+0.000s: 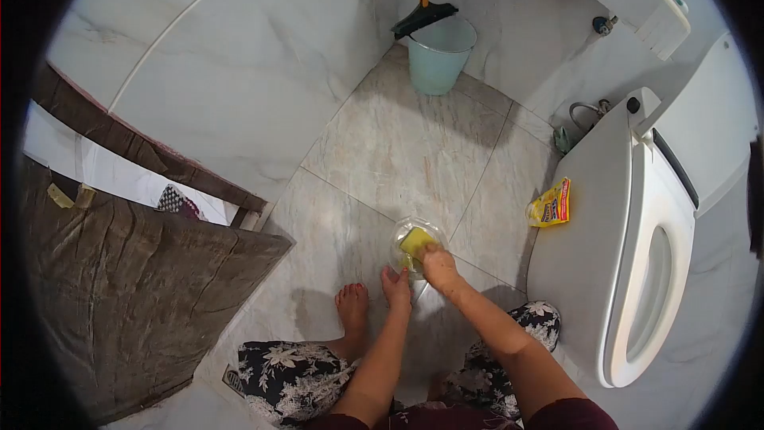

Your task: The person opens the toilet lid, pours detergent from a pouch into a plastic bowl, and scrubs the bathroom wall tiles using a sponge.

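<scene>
Only got as far as pinching the yellow sponge (414, 240) with right hand (439, 266) over the clear bowl (406, 223) on the floor (398, 159), hadn't let go yet, couldn't really tell the grip of left hand (396, 287) alongside.

No text can be read with certainty. Printing is carried by the yellow pouch (550, 204) beside the toilet (574, 271): dark, bluish lettering is set across its front, and pale marks are printed on a red strip along its right edge. The words, brand and any numbers on it are rendered too small and blurred to be made out.
</scene>
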Action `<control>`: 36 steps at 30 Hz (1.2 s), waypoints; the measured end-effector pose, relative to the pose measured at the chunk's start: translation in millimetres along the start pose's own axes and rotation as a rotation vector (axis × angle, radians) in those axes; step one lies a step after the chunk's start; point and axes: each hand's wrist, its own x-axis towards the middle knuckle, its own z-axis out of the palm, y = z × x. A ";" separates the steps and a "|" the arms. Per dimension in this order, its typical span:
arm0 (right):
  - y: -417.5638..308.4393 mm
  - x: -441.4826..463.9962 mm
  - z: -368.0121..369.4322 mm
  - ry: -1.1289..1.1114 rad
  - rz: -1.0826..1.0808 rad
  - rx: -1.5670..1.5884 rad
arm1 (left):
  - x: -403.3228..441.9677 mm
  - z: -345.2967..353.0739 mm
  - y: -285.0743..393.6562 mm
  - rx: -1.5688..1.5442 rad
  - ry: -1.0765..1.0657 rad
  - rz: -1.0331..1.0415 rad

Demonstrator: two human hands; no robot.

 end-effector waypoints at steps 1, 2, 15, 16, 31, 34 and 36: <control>1.8 -0.6 1.1 0.164 -0.017 0.034 | -3.1 -1.7 -0.6 0.006 -0.022 -0.030; 2.6 -2.2 3.2 0.328 -0.031 0.067 | -5.6 -2.6 -1.2 0.013 -0.045 -0.061; 14.7 -8.9 1.8 0.373 0.064 0.297 | -3.7 -2.2 -6.3 0.044 -0.206 -0.062; 11.2 -14.7 -10.7 0.355 0.010 0.217 | -3.5 -2.1 -5.9 0.045 -0.215 -0.059; 17.8 13.6 51.8 -0.082 0.096 0.345 | -4.2 -6.5 -9.2 0.142 -0.247 0.026; 14.0 11.7 33.3 -0.011 0.117 0.233 | 7.9 -10.8 -21.3 0.144 -0.264 0.051; 3.8 -2.8 14.3 0.071 0.139 0.176 | -8.7 -4.2 -5.8 0.106 -0.223 -0.007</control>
